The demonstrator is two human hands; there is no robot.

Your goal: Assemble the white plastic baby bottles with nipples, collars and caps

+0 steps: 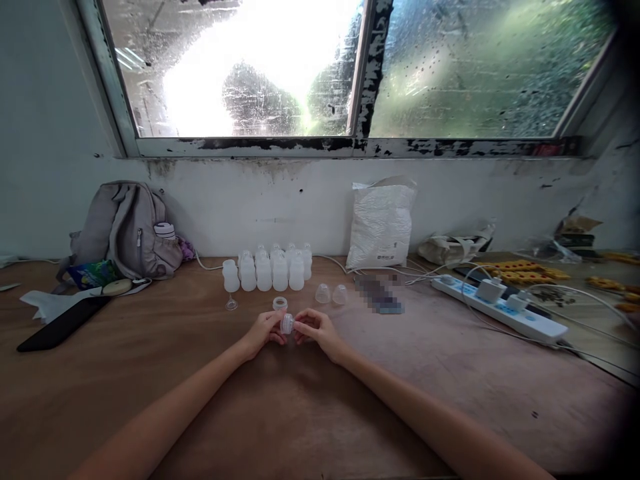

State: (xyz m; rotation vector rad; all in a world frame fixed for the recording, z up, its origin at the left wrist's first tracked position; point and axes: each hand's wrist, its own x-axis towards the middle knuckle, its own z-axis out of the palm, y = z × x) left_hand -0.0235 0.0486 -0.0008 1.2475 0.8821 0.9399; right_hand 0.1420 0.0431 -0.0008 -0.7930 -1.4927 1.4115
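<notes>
A translucent bottle collar [287, 325] with a clear teat poking out to the right is between my hands, just above the table. My left hand [264, 333] grips the collar's left side between thumb and fingers. From the right, my right hand [320, 331] pinches at the teat end, fingers curled. Just behind lies another collar ring [280, 303], flat on the table. A bottle without a top [230, 277] stands at the left of several topped white bottles [273, 273]. In front of it sits a loose clear teat [231, 304]. Two clear dome caps [331, 294] rest right of the ring.
A grey backpack [131, 227] and a black flat case [63, 327] are at the left. Against the wall leans a white plastic bag [381, 225]. A blurred-out object [380, 293] lies before it. At the right, a power strip [500, 310] trails cables.
</notes>
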